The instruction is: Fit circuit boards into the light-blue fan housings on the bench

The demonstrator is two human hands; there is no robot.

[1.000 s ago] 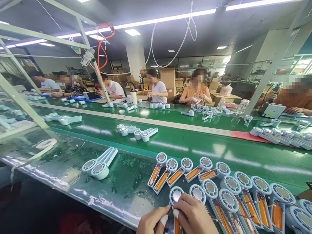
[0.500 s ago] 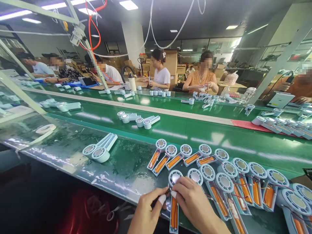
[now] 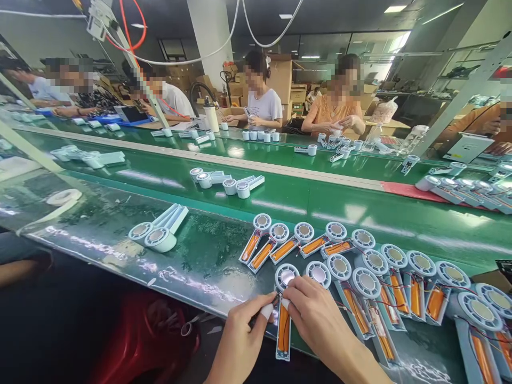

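A light-blue handheld fan casing (image 3: 283,333) lies at the bench's front edge, its round slotted head away from me and an orange battery with thin wires in its handle. My left hand (image 3: 244,325) is closed, pinching a small dark part (image 3: 277,298) beside the casing's neck. White covers sit on the thumb tips of both hands. From the right, my right hand (image 3: 316,314) bends its fingers closed over the neck and lower head; what lies under its fingertips is hidden. Another casing's round head (image 3: 318,274) is just beyond my right knuckles.
Several open casings with orange batteries (image 3: 354,309) crowd the right side. Two casings (image 3: 160,238) lie to the left, near a tape roll (image 3: 64,197). A green conveyor (image 3: 328,200) carries more casings. Across it, several co-workers sit. A red stool (image 3: 132,341) stands below the bench.
The view has tilted down slightly, so the scene sits higher in the picture. Both my hands stay at the casing's neck, with barely any finger movement.
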